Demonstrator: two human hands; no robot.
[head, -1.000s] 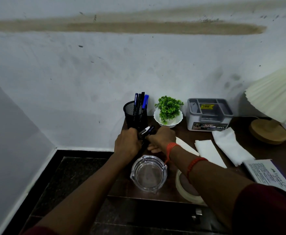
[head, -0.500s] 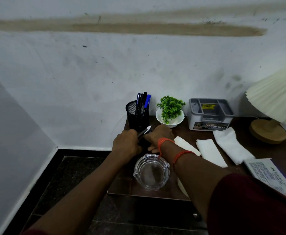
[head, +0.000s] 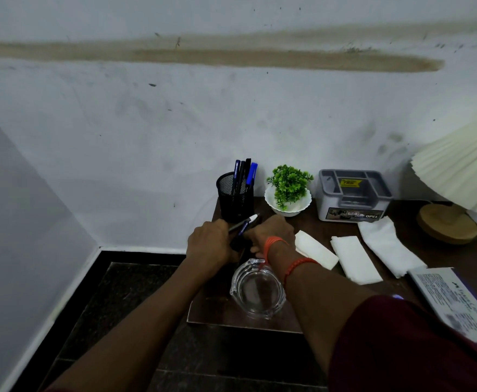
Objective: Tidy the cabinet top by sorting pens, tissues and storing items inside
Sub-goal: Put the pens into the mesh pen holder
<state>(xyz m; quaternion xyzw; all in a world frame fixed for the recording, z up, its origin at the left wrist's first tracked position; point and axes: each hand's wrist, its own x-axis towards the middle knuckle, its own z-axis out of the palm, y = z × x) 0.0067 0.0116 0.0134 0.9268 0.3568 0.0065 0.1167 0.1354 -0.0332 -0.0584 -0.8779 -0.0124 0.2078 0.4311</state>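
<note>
Left hand (head: pixel 209 244) is still wrapped round the pens (head: pixel 244 224), just near of the black cup (head: pixel 236 199). Right hand (head: pixel 272 232) is kept against them as before; its grip cannot be seen.

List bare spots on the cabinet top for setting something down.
Bare wood: a patch between plant bowl, grey organizer box and leftmost tissue; a strip at the front edge left of the glass ashtray; a narrow gap between rightmost tissue and lamp base. Crowded: left hand and right hand on pens before the mesh pen holder.
</note>
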